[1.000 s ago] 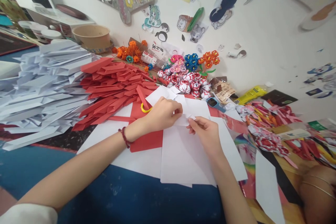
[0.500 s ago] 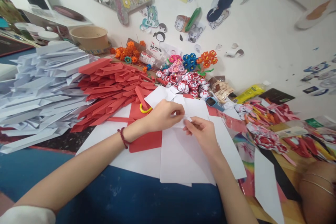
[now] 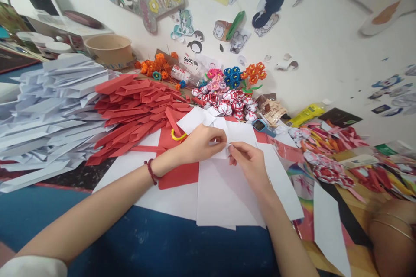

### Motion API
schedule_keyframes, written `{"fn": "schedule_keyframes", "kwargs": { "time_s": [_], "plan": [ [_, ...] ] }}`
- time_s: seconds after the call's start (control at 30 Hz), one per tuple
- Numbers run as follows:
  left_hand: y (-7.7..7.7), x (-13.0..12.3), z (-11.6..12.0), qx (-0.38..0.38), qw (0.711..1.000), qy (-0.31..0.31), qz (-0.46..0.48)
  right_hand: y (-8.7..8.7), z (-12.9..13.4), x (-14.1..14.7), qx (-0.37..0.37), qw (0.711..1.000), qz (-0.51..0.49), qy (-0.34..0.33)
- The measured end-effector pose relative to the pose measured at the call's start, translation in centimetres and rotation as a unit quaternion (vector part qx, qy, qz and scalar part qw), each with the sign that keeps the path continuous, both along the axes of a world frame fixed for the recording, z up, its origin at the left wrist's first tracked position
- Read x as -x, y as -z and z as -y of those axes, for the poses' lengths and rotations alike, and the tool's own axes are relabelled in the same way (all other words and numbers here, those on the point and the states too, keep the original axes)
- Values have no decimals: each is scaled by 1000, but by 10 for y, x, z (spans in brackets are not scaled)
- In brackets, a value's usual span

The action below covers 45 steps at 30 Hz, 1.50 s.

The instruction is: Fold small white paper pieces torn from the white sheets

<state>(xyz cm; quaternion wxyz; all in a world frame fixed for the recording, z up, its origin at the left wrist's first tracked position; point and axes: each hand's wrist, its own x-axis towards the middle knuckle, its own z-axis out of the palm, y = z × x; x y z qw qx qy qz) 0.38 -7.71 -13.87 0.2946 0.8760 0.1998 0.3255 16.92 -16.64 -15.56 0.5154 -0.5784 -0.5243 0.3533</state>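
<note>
Between the fingertips of both hands is a small piece of white paper (image 3: 221, 154), partly hidden by the fingers. My left hand (image 3: 203, 143), with a dark red bracelet on its wrist, pinches the paper from the left. From the right, my right hand (image 3: 248, 160) pinches its other side with thumb and forefinger. Beneath lie white paper sheets (image 3: 227, 199) and a red sheet (image 3: 178, 177). Small white paper pieces (image 3: 195, 119) rest just beyond my left hand, beside a yellow curved handle (image 3: 178, 135).
Folded white strips (image 3: 58, 112) and folded red strips (image 3: 139, 108) are heaped to the left. Paper flowers (image 3: 234, 101), a blue watch (image 3: 260, 125) and a yellow bottle (image 3: 305, 114) line the wall. Another person's arm (image 3: 391, 233) rests at the right edge.
Both hands stay nearly in place, with the right fingers shifted slightly at the white paper. The whole view has moved a little.
</note>
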Motion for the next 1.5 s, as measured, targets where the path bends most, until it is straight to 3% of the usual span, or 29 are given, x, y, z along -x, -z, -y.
{"fn": "schedule_keyframes", "kwargs": {
  "time_s": [0.53, 0.97, 1.5],
  "plan": [
    [-7, 4, 1, 61, 996, 66, 23, -5, 6, 3, -55, 996, 58, 38],
    [-9, 4, 2, 48, 996, 70, 24, -6, 8, 7, -73, 994, 67, 46],
    [-5, 2, 3, 35, 999, 20, 12, -3, 5, 4, -52, 997, 34, 45]
  ]
}}
